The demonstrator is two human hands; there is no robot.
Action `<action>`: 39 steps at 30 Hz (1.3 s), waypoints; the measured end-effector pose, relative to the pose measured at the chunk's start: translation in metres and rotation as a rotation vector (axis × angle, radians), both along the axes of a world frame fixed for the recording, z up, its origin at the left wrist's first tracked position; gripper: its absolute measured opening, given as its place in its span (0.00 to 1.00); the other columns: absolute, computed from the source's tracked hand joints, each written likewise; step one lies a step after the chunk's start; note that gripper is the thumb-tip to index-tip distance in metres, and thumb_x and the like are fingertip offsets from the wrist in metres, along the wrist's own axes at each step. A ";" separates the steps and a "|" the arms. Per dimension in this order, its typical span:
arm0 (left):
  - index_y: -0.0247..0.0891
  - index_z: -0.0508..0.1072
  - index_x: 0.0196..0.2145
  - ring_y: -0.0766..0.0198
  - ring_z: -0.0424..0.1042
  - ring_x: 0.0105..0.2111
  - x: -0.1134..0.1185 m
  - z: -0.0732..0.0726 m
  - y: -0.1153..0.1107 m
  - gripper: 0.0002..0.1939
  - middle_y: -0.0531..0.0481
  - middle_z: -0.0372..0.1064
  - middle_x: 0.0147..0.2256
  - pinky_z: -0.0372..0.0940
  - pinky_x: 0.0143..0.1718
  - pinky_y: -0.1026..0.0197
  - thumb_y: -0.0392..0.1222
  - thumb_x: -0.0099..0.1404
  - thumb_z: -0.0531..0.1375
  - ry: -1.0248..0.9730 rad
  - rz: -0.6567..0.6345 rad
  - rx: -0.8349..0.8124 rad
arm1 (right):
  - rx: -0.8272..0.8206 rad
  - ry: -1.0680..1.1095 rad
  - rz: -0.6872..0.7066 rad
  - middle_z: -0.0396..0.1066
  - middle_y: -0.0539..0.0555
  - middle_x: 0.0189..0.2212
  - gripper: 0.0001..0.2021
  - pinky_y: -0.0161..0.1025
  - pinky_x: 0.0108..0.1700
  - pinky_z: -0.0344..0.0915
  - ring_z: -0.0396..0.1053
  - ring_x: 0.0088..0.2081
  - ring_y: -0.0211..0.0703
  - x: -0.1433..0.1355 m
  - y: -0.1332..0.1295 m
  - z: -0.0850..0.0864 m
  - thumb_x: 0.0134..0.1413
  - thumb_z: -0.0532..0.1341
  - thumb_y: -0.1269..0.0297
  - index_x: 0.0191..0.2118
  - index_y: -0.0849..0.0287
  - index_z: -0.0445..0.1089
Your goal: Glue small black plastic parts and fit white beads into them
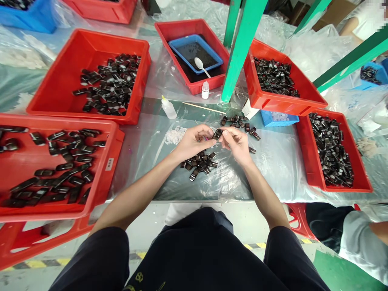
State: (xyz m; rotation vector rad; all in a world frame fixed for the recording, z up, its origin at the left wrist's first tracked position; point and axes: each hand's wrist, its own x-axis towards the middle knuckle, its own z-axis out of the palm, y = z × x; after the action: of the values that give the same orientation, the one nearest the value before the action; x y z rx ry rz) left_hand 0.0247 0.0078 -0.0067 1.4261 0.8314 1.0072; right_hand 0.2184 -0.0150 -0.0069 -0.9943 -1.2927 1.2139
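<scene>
Between my two hands is a small dark toy car body [217, 134], glossy with light edges. My left hand [195, 140] pinches its left end with thumb and fingers. At its right end, the fingertips of my right hand [235, 142] close on it too. Just below my left hand lies a pile of similar dark pieces [200, 165] on the plastic-covered table [230, 182]. Another loose group of them [238, 120] sits beyond my right hand. White flakes [175, 136] are heaped left of my left hand.
Red bins [142, 93] of dark pieces stand left and right. A squeeze bottle [169, 108], a small white bottle [205, 89] and a thin stick [203, 107] are beyond my hands. Behind rises a green post [239, 52]. A blue box [280, 122] holds whitish bits. Someone sits at right.
</scene>
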 end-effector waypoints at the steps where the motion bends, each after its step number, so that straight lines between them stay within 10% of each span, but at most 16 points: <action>1: 0.39 0.74 0.32 0.68 0.69 0.31 0.000 0.000 0.000 0.23 0.51 0.75 0.32 0.60 0.29 0.64 0.57 0.54 0.77 -0.003 0.001 -0.003 | 0.001 0.000 -0.002 0.74 0.47 0.26 0.23 0.34 0.23 0.59 0.63 0.22 0.32 0.000 0.000 0.000 0.60 0.70 0.37 0.41 0.54 0.80; 23: 0.40 0.74 0.34 0.66 0.72 0.31 0.000 -0.005 0.001 0.20 0.50 0.76 0.33 0.62 0.30 0.63 0.56 0.57 0.75 0.036 0.014 0.028 | -0.022 -0.068 0.011 0.72 0.47 0.27 0.26 0.37 0.28 0.64 0.63 0.25 0.35 -0.001 -0.001 -0.002 0.55 0.71 0.34 0.41 0.55 0.78; 30: 0.41 0.81 0.43 0.55 0.76 0.42 -0.026 -0.008 0.022 0.08 0.45 0.80 0.41 0.68 0.47 0.52 0.45 0.70 0.65 0.528 0.249 0.488 | 0.009 -0.107 -0.175 0.70 0.49 0.29 0.25 0.36 0.26 0.59 0.65 0.28 0.37 0.006 0.005 -0.004 0.58 0.69 0.35 0.39 0.54 0.75; 39: 0.39 0.83 0.44 0.42 0.72 0.52 -0.016 -0.024 0.023 0.15 0.35 0.76 0.48 0.69 0.52 0.43 0.32 0.72 0.56 0.990 -0.027 0.767 | -0.052 -0.044 -0.089 0.74 0.47 0.27 0.27 0.38 0.22 0.58 0.64 0.20 0.36 0.002 0.006 -0.005 0.59 0.66 0.30 0.43 0.51 0.69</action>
State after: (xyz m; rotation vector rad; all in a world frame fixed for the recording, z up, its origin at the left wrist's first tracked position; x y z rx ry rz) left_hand 0.0087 0.0312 -0.0303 2.6820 1.1591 0.5551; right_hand 0.2205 -0.0095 -0.0121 -1.1099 -1.2434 1.1684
